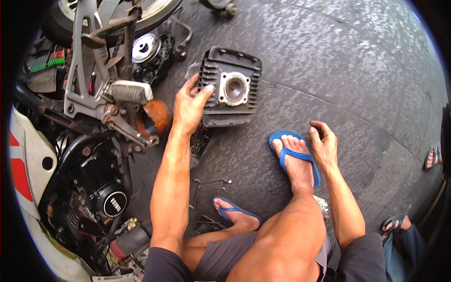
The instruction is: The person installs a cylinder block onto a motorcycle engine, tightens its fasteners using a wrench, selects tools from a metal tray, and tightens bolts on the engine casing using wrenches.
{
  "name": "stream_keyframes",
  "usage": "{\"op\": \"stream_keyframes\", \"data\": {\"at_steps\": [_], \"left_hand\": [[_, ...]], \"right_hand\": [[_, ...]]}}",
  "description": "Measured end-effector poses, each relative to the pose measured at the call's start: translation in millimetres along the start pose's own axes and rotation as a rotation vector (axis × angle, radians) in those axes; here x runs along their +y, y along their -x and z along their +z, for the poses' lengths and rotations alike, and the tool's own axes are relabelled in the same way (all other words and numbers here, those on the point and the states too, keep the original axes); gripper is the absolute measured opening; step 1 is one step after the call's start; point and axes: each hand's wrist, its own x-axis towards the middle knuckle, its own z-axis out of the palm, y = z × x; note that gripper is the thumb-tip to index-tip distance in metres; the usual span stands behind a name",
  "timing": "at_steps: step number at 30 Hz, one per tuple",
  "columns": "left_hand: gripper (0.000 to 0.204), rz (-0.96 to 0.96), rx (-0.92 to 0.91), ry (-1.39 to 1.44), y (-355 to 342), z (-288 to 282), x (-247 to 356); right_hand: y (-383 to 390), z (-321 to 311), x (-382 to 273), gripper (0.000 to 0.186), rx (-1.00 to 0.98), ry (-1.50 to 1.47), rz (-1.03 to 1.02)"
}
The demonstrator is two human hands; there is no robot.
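Observation:
My left hand grips the left finned edge of a square, dark metal engine cylinder head, thumb on top and fingers round the side. Its pale central face has a round recess and bolt holes at the corners. Lower right, beside my blue flip-flop, my right hand is raised with fingers loosely bent and apart, nothing visible in it. Several wrenches lie on the floor between my left forearm and my feet.
A partly dismantled motorcycle fills the left side, with its engine, wheel and an orange part. A round engine assembly sits behind the cylinder head. Other people's sandalled feet rest on the dark tiled floor at right.

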Motion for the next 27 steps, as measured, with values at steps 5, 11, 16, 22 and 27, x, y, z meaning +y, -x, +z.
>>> {"op": "stream_keyframes", "data": {"at_steps": [5, 11, 16, 22, 27], "left_hand": [[0.072, -0.080, -0.039, 0.233, -1.9, -17.0, -14.2], [0.071, -0.111, -0.041, 0.256, 0.8, -14.8, -10.5], [0.068, -0.113, -0.025, 0.278, 0.6, -17.4, -15.3], [0.067, -0.116, -0.020, 0.273, 2.3, -13.4, -14.9], [0.068, -0.111, -0.041, 0.301, 1.2, -17.1, -18.2]], "right_hand": [[-0.6, 47.6, -57.1, 0.041, -0.340, 0.008, -0.153], [-9.6, 97.6, -76.7, 0.070, -0.527, 0.162, -0.542], [-15.3, 122.0, -86.0, 0.076, -0.511, 0.271, -0.621], [-15.4, 120.0, -85.6, 0.076, -0.473, 0.333, -0.625], [-16.3, 115.4, -89.4, 0.069, -0.478, 0.392, -0.621]]}}
